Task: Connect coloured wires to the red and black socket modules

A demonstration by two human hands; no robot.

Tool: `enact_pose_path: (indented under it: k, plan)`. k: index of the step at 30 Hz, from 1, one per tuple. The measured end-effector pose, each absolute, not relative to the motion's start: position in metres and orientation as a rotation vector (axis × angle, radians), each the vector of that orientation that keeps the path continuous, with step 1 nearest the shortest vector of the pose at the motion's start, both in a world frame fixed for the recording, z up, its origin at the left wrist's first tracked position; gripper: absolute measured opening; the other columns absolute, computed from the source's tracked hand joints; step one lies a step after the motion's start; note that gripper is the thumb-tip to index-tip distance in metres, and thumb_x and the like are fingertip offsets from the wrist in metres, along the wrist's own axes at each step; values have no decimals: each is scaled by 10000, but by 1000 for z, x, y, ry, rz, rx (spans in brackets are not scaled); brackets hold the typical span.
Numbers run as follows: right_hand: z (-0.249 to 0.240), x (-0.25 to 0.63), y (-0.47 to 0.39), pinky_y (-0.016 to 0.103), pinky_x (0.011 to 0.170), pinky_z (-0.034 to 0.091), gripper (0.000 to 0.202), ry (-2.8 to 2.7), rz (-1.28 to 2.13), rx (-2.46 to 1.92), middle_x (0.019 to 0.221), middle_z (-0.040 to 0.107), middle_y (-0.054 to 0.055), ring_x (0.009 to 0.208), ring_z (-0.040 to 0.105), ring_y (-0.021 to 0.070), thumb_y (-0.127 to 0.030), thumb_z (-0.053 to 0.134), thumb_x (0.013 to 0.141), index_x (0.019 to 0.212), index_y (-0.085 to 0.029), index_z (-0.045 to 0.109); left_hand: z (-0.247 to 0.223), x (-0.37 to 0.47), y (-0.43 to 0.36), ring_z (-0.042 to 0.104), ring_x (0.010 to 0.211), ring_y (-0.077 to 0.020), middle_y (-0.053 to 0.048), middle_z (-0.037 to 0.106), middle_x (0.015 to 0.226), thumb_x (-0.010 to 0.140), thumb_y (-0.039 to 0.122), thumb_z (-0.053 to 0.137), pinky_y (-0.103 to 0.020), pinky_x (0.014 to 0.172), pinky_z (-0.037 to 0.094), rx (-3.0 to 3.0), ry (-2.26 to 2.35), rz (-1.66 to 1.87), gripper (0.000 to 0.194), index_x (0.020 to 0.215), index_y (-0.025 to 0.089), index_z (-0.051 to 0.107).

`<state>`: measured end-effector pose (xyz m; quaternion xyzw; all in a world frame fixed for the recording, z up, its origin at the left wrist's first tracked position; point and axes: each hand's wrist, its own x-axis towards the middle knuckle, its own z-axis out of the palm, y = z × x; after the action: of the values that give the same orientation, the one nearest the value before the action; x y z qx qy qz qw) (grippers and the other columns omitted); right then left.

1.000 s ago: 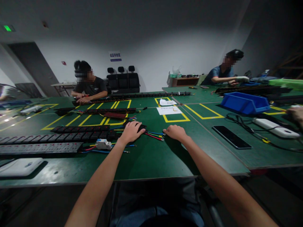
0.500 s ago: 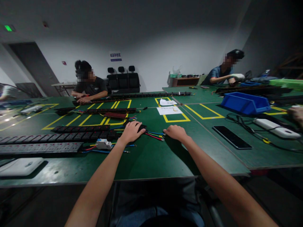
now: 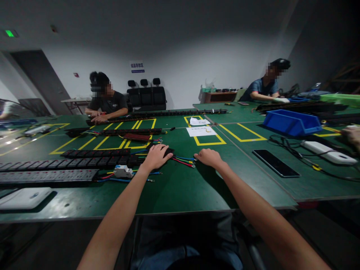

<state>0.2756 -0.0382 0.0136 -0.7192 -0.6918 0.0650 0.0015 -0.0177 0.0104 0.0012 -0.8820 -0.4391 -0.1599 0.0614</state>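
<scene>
My left hand (image 3: 156, 156) lies over a black part (image 3: 169, 151), its fingers closed around it and hiding most of it. Out of its right side run coloured wires (image 3: 182, 161), blue, green, yellow and red, with ring terminals at their ends. My right hand (image 3: 209, 157) is closed, thumb and finger pinching the blue wire (image 3: 187, 158) at its terminal. To the left are long black socket strips (image 3: 75, 162). A grey one (image 3: 56, 175) lies closer to me, near a small white breaker (image 3: 123, 171) with wires attached.
A phone (image 3: 275, 163), a white device (image 3: 329, 152) with black cables and a blue bin (image 3: 292, 122) are at the right. Paper sheets (image 3: 201, 132) lie ahead. A white box-like device (image 3: 26, 198) sits front left. Two people work across the green table (image 3: 180, 195).
My hands and the wires stay in place. At the far right, the co-worker's gloved hand has come down towards the table.
</scene>
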Motion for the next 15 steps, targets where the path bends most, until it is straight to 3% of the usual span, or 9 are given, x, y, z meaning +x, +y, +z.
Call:
enact_pose_path:
  k: [15]
  plan:
    - [11, 276, -37, 399, 883, 540, 533, -2183, 177, -2236, 1175, 765, 189, 1097, 730, 337, -533, 430, 1032, 1080, -168, 816, 0, -18, 12, 514, 1381, -335, -160, 596, 1475, 1066, 671, 295, -509, 1161, 381, -2669, -1320, -472, 708, 1465, 163, 586]
